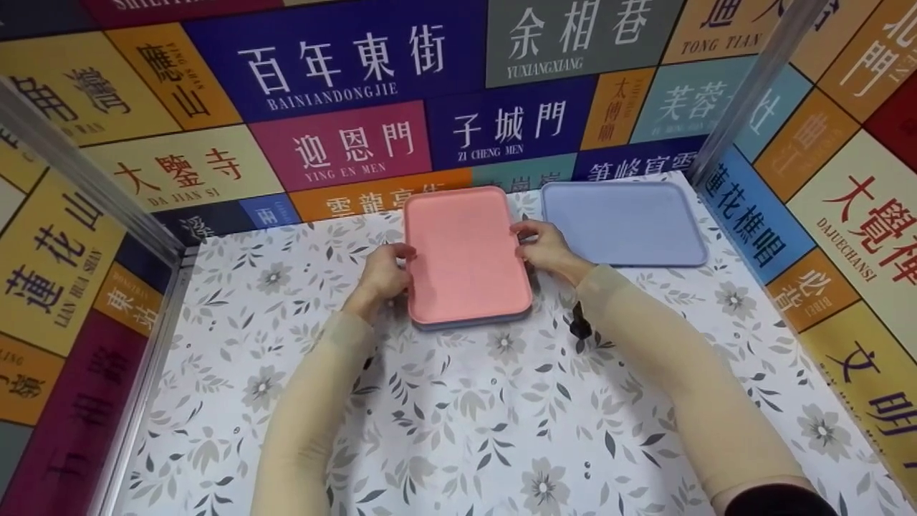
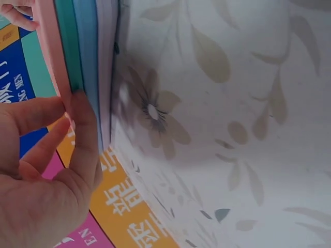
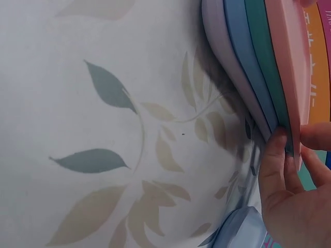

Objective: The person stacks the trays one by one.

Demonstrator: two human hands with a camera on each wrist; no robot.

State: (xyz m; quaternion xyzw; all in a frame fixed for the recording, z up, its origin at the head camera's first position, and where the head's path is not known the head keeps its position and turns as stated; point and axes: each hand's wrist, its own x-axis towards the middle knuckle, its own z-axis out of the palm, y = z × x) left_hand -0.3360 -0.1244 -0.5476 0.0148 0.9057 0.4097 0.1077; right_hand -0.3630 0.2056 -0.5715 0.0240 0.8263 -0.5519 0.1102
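Observation:
A pink tray tops a stack of rectangular trays on the table. Both wrist views show a green tray, a blue tray and a lavender tray layered beneath it. My left hand pinches the pink tray's left rim, with the thumb against the green edge in the left wrist view. On the opposite side, my right hand pinches the pink rim between thumb and fingers. Right of that hand, a separate periwinkle tray lies flat.
The table wears a white cloth with a grey floral print. Panels with large lettering wall in its back and both sides. A small black item shows beside the right forearm.

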